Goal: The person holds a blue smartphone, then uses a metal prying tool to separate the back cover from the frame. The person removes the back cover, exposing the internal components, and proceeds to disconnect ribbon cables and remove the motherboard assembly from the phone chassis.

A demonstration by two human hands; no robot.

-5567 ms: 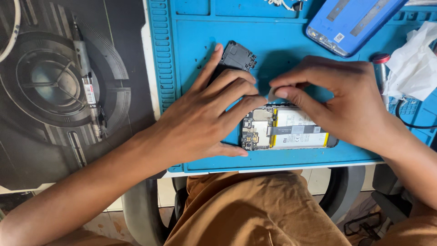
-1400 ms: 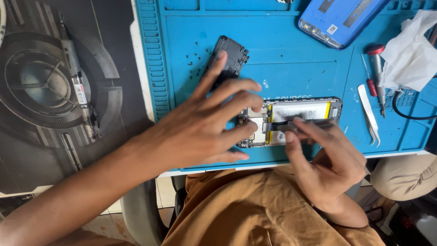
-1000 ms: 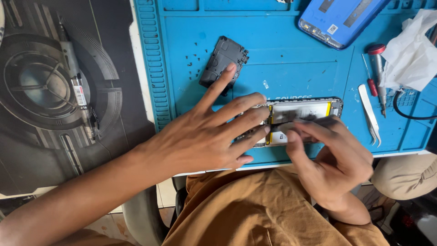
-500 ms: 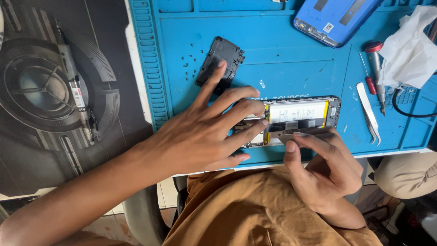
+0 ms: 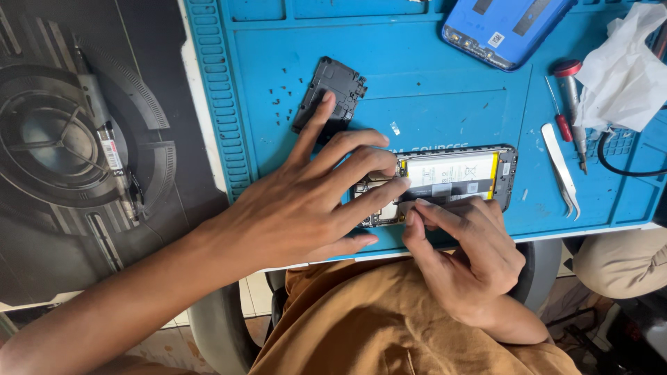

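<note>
- My left hand [image 5: 295, 208] lies spread flat, fingers released and fanned out, pressing down on the left end of the opened phone [image 5: 451, 182]; it grips nothing.
- That phone lies on its face on the blue work mat [image 5: 431, 104], back cover off, its pale battery [image 5: 451, 175] showing just past my left fingertips.
- My right hand [image 5: 465, 253] comes up from below the phone, thumb and forefinger pinched together at the phone's lower edge, just under the battery. They seem to nip something thin and dark, but I cannot tell what it is.
- My 2 hands nearly touch at the phone's lower left corner.
- My left forefinger tip rests on a small black plastic cover [image 5: 332, 94] lying on the mat above the phone.
- Tiny screws [image 5: 281, 104] are scattered just left of that cover.
- To the right of my right hand, well apart, lie metal tweezers [image 5: 561, 170] and a red-handled screwdriver [image 5: 571, 97], with a crumpled white cloth [image 5: 622, 69] beyond them.
- Far above my fingers sits the blue back shell [image 5: 504, 28].
- Left of my left wrist, on the dark mat [image 5: 62, 229], lies a slim tool [image 5: 104, 139].
</note>
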